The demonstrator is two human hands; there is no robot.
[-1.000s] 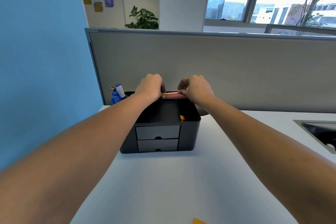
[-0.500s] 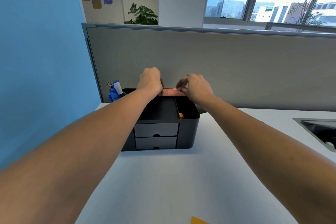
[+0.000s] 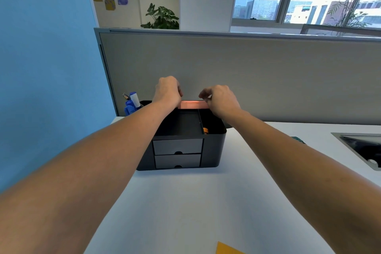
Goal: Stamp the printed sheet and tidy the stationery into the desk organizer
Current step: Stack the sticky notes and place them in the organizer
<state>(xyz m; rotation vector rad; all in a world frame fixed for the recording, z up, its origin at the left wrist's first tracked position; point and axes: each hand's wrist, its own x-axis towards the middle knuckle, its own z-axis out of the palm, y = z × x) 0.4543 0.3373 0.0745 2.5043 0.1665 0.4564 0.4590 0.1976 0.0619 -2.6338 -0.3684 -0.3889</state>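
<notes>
A black desk organizer (image 3: pixel 214 148) with two grey drawers stands at the back of the white desk, against the grey partition. Both hands reach over its back edge. My left hand (image 3: pixel 167 92) and my right hand (image 3: pixel 221 100) each pinch one end of a flat pink-orange strip (image 3: pixel 193 105), held level over the organizer's rear slot. Blue markers and a pen (image 3: pixel 132 102) stand in the organizer's left compartment. A small orange item (image 3: pixel 205 130) lies in the right compartment. The printed sheet is out of view.
The grey partition (image 3: pixel 268 76) rises right behind the organizer and a blue wall (image 3: pixel 41 68) stands on the left. A metal-rimmed recess (image 3: pixel 362 148) is set into the desk at the right. A yellow corner (image 3: pixel 225 249) shows at the bottom edge. A small teal object (image 3: pixel 298 139) lies behind my right forearm.
The strip now shows more of its flat face above the rear slot. Both hands sit a little higher and keep their pinch on its ends.
</notes>
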